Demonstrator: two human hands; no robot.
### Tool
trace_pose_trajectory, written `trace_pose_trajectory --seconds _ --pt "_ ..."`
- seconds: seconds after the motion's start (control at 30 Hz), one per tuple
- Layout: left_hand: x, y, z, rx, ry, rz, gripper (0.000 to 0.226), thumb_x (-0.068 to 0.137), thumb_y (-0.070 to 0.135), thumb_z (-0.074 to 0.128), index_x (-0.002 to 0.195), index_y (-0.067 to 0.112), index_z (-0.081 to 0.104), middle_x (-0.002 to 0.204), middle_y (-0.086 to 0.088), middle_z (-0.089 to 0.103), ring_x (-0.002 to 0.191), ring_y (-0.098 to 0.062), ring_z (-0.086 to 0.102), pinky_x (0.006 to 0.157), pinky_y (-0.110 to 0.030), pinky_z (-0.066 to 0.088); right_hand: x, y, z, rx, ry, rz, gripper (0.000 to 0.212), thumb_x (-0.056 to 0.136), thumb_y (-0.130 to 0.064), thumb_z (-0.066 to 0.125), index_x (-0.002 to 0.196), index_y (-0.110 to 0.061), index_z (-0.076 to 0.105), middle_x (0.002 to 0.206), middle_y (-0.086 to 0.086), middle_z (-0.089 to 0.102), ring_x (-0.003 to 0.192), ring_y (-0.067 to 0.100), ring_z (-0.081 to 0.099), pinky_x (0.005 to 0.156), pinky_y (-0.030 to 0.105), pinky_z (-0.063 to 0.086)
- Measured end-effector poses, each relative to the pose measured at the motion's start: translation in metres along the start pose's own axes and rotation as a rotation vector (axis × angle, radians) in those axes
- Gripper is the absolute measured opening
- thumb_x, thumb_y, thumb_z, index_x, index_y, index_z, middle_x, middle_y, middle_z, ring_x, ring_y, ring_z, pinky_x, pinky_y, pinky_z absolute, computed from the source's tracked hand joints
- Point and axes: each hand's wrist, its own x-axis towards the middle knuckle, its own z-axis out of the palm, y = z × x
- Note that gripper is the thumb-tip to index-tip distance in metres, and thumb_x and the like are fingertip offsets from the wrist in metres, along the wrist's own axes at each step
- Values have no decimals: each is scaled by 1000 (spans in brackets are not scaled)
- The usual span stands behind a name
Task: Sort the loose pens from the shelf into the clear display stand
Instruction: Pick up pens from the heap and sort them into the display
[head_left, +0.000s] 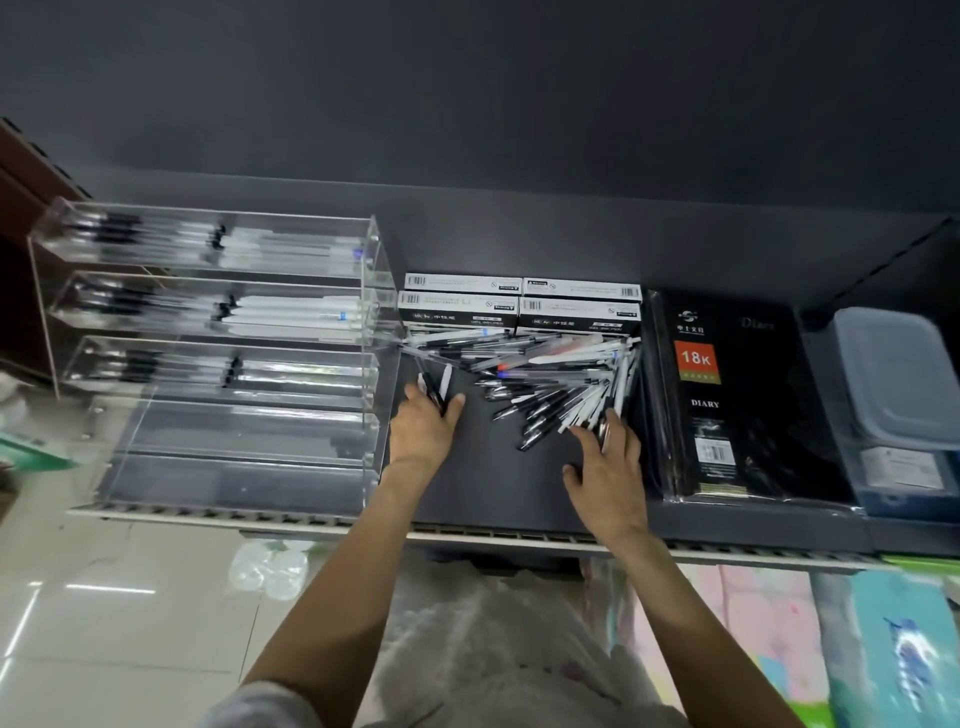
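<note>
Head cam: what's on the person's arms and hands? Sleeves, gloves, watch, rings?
Both arms are bare from the wrists to past the elbows. The left hand and right hand wear no gloves; no watch, band or ring shows. A light grey short sleeve edges the left upper arm at the frame bottom.

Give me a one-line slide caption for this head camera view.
Left hand holds a few pens while right hand gathers the loose pen pile beside the clear display stand.

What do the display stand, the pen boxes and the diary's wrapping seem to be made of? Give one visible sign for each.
Display stand: clear, glossy acrylic, probably; the pens show through its walls.
Pen boxes: printed cardboard, likely; flat faces with barcodes.
Diary's wrapping: thin plastic film, seemingly; shiny wrinkles at its edges.
</note>
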Motion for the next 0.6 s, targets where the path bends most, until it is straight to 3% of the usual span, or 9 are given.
trace_pose_trajectory --seconds 0.13,0.2,0.27,0.33,0.43,0.5,0.6 --pt "8 2 -3 -66 -20 -9 33 101 23 36 121 -4 38 117 -31 57 107 -46 56 86 -45 43 0 -2 -4 9 -16 4 48 90 -20 55 136 -19 42 153 14 12 140 34 10 111 43 28" --pt "5 -1 -6 -310 -148 -47 23 101 19 34 117 3 40 111 -23 61 87 -36 61 68 -38 51 -1 -3 -6 32 -27 13 47 91 -20 55 136 -19 42 153 15 13 140 34 11 113 44 26" --pt "-17 -2 -11 -652 -297 -130 17 102 15 33 114 8 43 89 -9 58 58 -16 49 40 -21 37 -3 -6 -8 66 -19 11 48 91 -20 55 136 -18 42 152 16 16 139 36 13 114 45 24" --pt "-46 -10 -19 -974 -441 -204 18 102 8 35 114 7 48 76 -3 51 47 -7 40 32 -14 25 -7 -11 -12 142 41 -28 46 90 -19 57 135 -16 45 150 16 22 138 35 19 113 44 25" --pt "-77 -21 -32 -1287 -644 -192 22 97 0 40 110 6 56 73 -6 53 46 -6 40 32 -13 24 -15 -21 -24 374 89 -76 41 92 -20 57 132 -16 48 140 9 38 130 23 34 109 32 28" --pt "-79 -24 -35 -1281 -696 -143 24 96 1 43 113 9 58 76 -7 59 50 -7 43 34 -13 27 -18 -31 -36 628 25 -37 37 93 -23 56 130 -18 50 121 -1 55 107 9 54 98 26 40" --pt "-78 -16 -35 -1161 -742 -32 29 96 7 47 121 15 58 84 -4 66 57 -8 48 39 -15 33 -16 -45 -53 1038 -118 74 38 93 -25 57 129 -20 50 97 -3 67 69 3 63 63 22 48"
